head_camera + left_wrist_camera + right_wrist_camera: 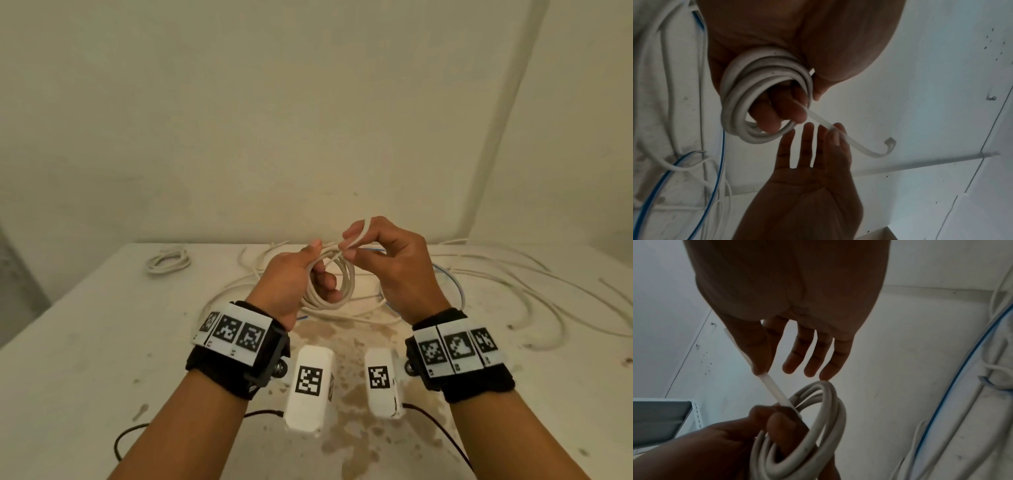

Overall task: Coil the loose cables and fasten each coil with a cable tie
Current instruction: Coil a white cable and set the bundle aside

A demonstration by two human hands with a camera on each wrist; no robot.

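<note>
My left hand [286, 277] grips a coil of white cable [330, 286] above the bench [85, 342], fingers curled through the loops and thumb over the top. My right hand [394, 263], at 3 o'clock from the coil, pinches a white cable tie [356, 234] between thumb and index finger; the other three fingers [810, 353] are extended and spread. In the left wrist view the tie runs out from the coil beside my left fingers, across my right fingertips, to a curled free end bearing its head [890, 142]. Whether the tie passes fully round the bundle I cannot tell.

On the bench behind the hands, from 10 to 3 o'clock, lie loose white cables [513, 274], uncoiled, with a thin blue wire [455, 284] among them. A small coil [169, 260] sits apart at 10 o'clock near the back edge. The bench surface is stained brown at 6 o'clock, under my wrists.
</note>
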